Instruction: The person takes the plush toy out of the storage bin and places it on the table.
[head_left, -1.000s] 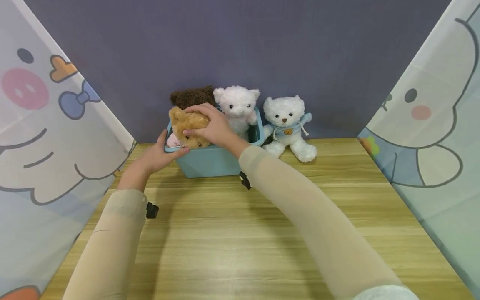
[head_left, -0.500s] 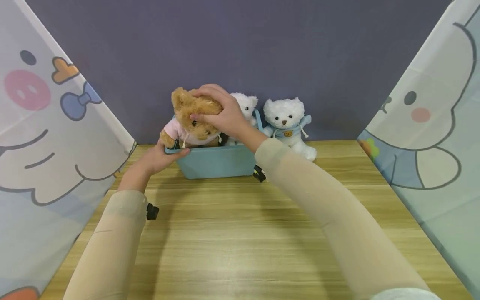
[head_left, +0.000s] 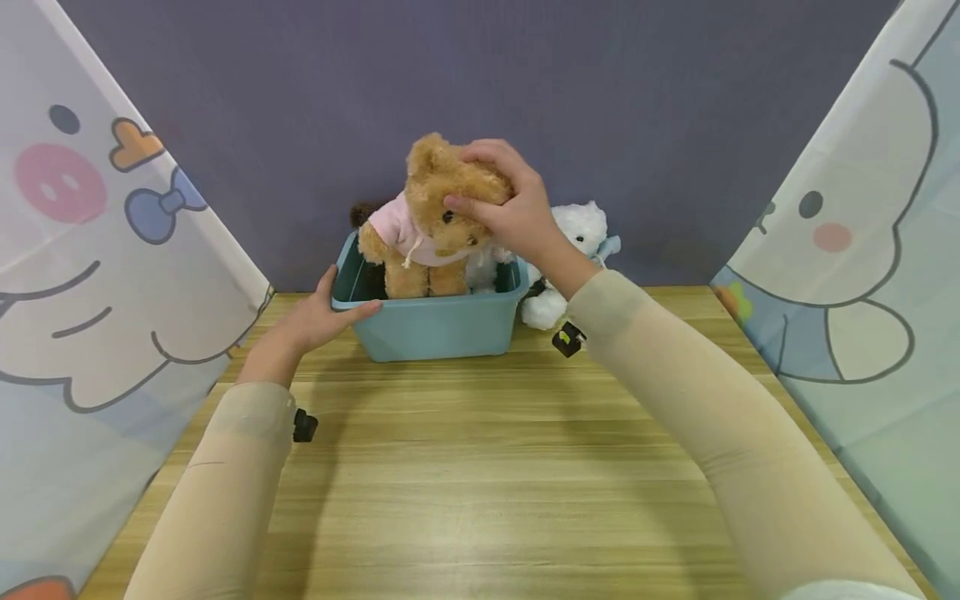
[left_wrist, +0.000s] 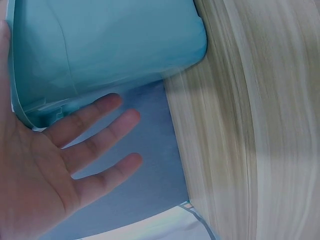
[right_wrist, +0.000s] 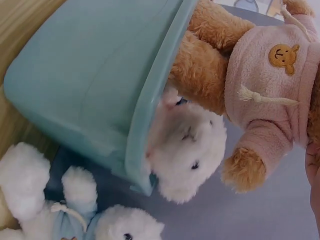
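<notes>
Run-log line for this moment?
right hand: holds tan bear by head; left hand: touches blue bin; blue-hoodie bear: beside bin

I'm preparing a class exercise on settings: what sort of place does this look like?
Probably an indoor play area, perhaps staged: cartoon-printed panels flank a wood-grain table, with a blue bin and a tan plush bear in view.

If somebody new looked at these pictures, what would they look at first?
Probably the golden-brown teddy in a pink top, held by its head in the right hand at the mouth of the blue bin. Then maybe the fluffy white bear in a blue top, on the table just right of the bin. The big cartoon pig on the left side is eye-catching too.
</notes>
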